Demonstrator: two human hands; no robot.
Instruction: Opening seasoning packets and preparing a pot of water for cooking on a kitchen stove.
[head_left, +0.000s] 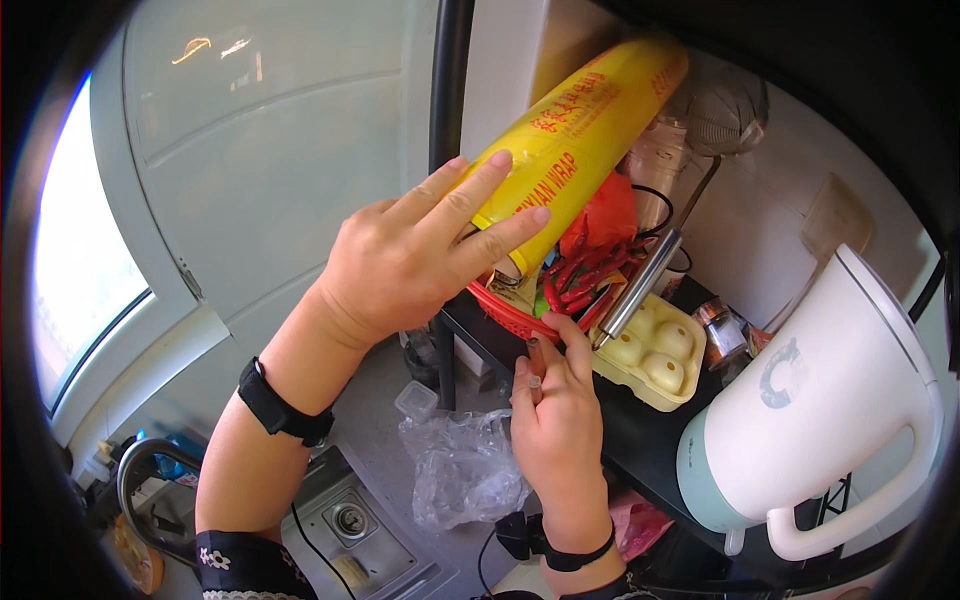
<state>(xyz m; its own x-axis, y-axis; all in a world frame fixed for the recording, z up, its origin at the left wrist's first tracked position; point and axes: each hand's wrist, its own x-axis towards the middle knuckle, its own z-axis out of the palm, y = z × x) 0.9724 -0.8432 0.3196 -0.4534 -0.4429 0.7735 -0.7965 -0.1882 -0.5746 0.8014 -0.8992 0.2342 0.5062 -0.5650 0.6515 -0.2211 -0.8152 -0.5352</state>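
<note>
My left hand (420, 255) is on the near end of a yellow roll of plastic wrap (592, 142), fingers spread over its top and the thumb hidden. The roll slants up above a red plastic basket (517, 315). Dried red chillies (589, 274), small packets and a red bag (607, 214) fill the basket. Lower down, my right hand (559, 405) holds a small brown cylindrical thing (535, 360), too small to name. Its forefinger is at the basket's rim. A metal-handled strainer (641, 289) leans beside the basket.
A pale-yellow egg holder (656, 352), a spice jar (720, 334) and a white soymilk maker or kettle (810, 397) occupy the black shelf (645, 442). Below are a crumpled clear plastic bag (465, 472) and a steel sink (382, 525) with a tap (131, 480).
</note>
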